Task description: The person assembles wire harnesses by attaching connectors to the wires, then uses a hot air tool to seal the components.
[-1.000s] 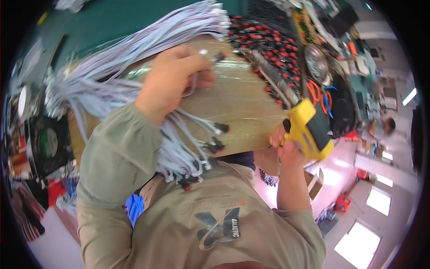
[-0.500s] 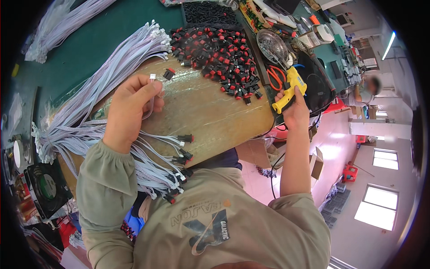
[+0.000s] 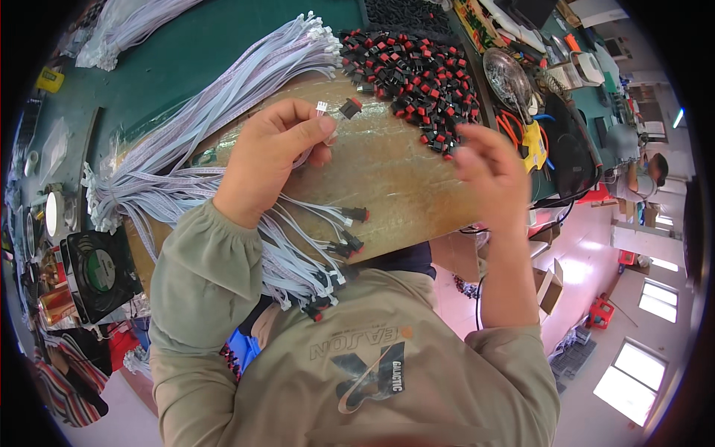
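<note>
Grey wire [image 3: 325,128], pinched in left hand [image 3: 268,160]

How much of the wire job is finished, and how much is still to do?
Done: a bunch of finished wires with black-and-red switches on their ends hangs off the board's near edge. In hand: the left hand pinches one thin wire with a switch at its tip; the right hand is open and blurred, holding nothing. Left: a big pile of loose switches and a thick bundle of bare wires, so plenty remains.
</note>
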Motion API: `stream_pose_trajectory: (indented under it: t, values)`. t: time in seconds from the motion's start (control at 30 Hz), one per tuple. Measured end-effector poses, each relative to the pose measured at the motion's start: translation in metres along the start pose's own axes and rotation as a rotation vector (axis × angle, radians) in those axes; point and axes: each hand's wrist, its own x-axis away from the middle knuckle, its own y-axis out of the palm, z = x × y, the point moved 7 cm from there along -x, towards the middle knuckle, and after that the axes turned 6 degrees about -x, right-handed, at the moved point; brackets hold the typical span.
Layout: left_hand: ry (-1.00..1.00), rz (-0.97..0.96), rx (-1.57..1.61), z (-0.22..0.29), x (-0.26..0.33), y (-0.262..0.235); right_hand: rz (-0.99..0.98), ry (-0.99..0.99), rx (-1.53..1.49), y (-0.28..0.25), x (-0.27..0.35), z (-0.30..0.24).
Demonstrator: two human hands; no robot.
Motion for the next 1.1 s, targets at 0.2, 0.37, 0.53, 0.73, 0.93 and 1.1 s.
stream_pose_trajectory:
  t: [0.2, 0.37, 0.53, 0.73, 0.93, 1.1]
  values:
    - [0.022, -0.047, -0.026, 0.001, 0.006, 0.003, -0.257, -0.028, -0.293, 0.093, -0.028, -0.031]
    - [0.085, -0.033, -0.07, 0.005, 0.005, 0.005, -0.325, 0.046, -0.306, 0.099, -0.039, -0.024]
    - [0.119, 0.0, -0.247, 0.009, 0.006, -0.002, -0.306, 0.064, -0.292, 0.093, -0.041, -0.027]
    - [0.13, -0.03, -0.315, 0.01, 0.008, 0.002, -0.343, 0.066, -0.315, 0.098, -0.038, -0.027]
    - [0.145, -0.032, -0.256, 0.008, 0.007, 0.005, -0.364, 0.073, -0.321, 0.098, -0.037, -0.026]
    - [0.144, -0.033, -0.226, 0.007, 0.007, 0.004, -0.36, 0.071, -0.347, 0.097, -0.037, -0.025]
